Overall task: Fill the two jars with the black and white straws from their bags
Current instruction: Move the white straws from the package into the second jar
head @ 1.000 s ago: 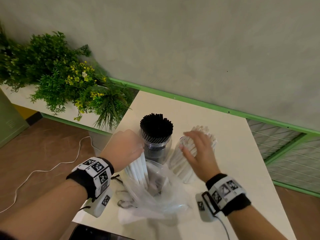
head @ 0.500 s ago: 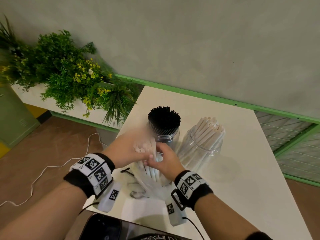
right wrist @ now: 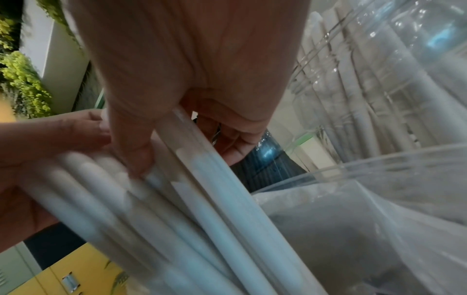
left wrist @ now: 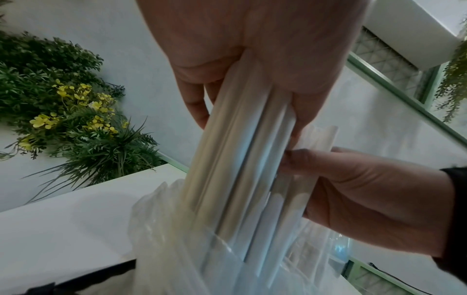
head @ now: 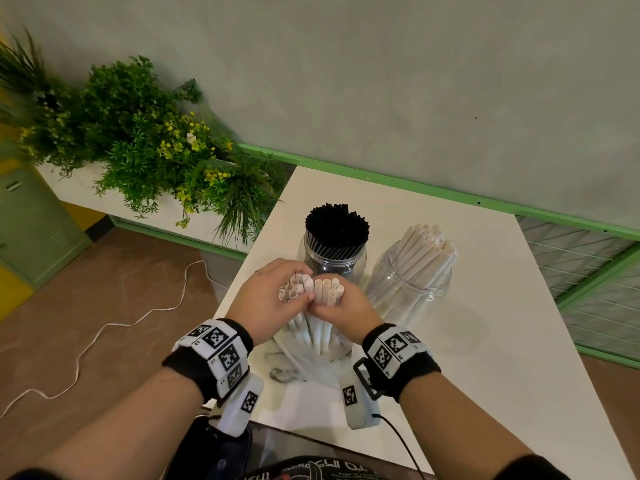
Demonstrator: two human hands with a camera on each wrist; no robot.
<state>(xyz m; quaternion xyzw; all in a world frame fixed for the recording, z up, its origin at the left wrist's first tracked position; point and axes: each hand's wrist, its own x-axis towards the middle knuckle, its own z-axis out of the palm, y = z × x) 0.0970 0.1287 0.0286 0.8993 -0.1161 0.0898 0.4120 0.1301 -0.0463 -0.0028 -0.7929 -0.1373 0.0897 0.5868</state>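
Observation:
Both hands grip one upright bundle of white straws [head: 313, 292] that stands in a clear plastic bag [head: 311, 365] at the table's near edge. My left hand [head: 273, 299] curls round the left part of the bundle [left wrist: 240, 159]. My right hand [head: 343, 306] curls round the right part [right wrist: 197, 179], its thumb meeting the left thumb. Behind the hands stands a glass jar packed with black straws [head: 336, 226]. To its right a second glass jar [head: 408, 289] holds white straws [head: 429, 247] leaning to the right.
The white table [head: 467, 375] runs back to a grey wall with a green rail [head: 415, 185]. A planter of green plants [head: 145, 150] stands left of the table. A white cable [head: 104, 327] lies on the brown floor.
My right hand left the white-straw jar and came left to the bag. Both hands have closed on the bundle and raised it, so the straw ends now show above the fingers.

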